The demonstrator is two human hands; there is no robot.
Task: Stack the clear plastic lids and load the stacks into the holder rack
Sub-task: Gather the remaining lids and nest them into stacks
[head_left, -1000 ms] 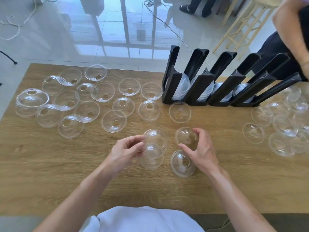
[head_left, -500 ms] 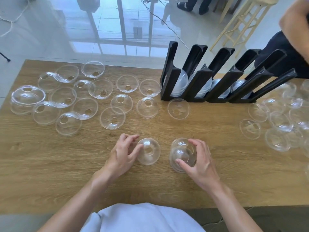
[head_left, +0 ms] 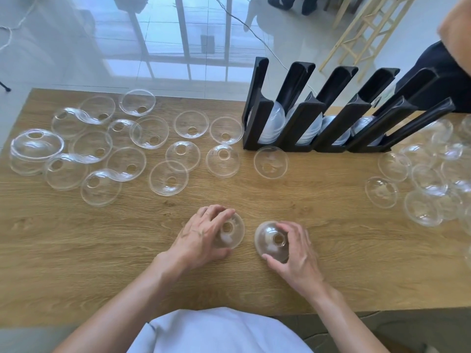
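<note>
Both hands hold a grip on a dome lid apiece: the left hand (head_left: 204, 233) curls its fingers over the top of one dome lid (head_left: 229, 231), thumb tucked at the near rim, while the right hand (head_left: 293, 248) cups a second lid — perhaps a short stack (head_left: 271, 240) — between thumb at 7 o'clock and fingers at 1 o'clock. Each lid sits hole-up on the desk (head_left: 76, 250), the two just beside one another and apart.

Stacking is the step in hand, I judge. Next, one lid wants lifting and nesting squarely over the other, rims aligned, before the pile goes to the black holder rack (head_left: 318, 118) at 1 o'clock, whose slots already carry some lids. Loose lids (head_left: 122, 149) lie scattered at 10 o'clock, and more (head_left: 420, 187) at 3 o'clock.

Half a second ago the left fingers only touched the lid's side; now they lie over its crown. The right hand's lids have settled flatter, and both hands sit nearer the body.
</note>
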